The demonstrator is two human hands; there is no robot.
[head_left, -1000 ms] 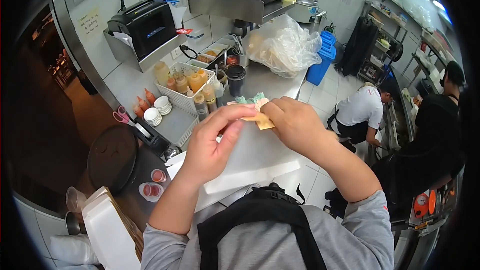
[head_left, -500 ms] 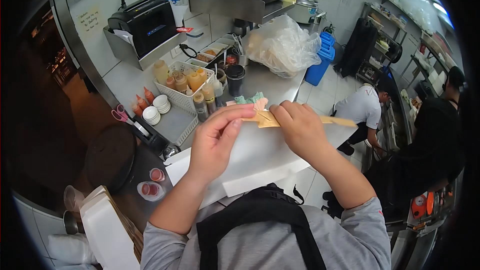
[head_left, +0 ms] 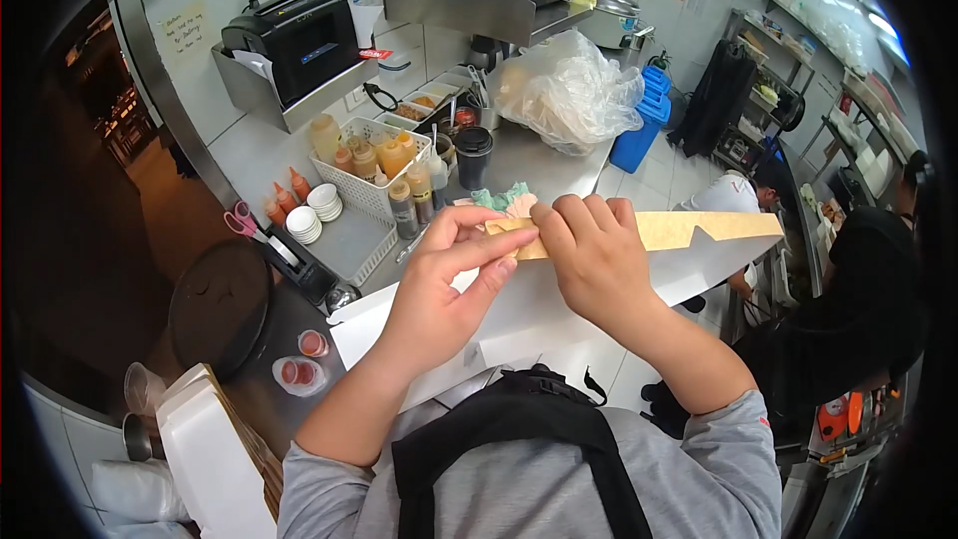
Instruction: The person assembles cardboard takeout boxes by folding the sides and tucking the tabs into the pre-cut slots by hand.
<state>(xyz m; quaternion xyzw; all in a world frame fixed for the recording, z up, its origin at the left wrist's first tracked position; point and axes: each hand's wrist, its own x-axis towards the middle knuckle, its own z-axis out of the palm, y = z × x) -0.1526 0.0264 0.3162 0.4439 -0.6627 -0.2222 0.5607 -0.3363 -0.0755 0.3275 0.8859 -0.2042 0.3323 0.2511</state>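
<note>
A large cardboard box, white on its broad face, lies half folded in front of me. Along its far edge a brown flap stands up, with a notch cut in it to the right. My left hand pinches the left end of this flap between thumb and fingers. Close beside it, my right hand is closed over the flap, its fingers curled over the far side and their tips hidden. Just beyond my hands lie crumpled green and pink cloths.
Sauce bottles fill a white basket at the far left of the counter. Small white dishes, sauce cups and stacked flat boxes are to my left. A clear plastic bag sits beyond. Two people work at the right.
The brown flap has tilted up and shows more of its face to the right. My left fingers have bent in closer to my right hand. The white-shirted person has leaned lower.
</note>
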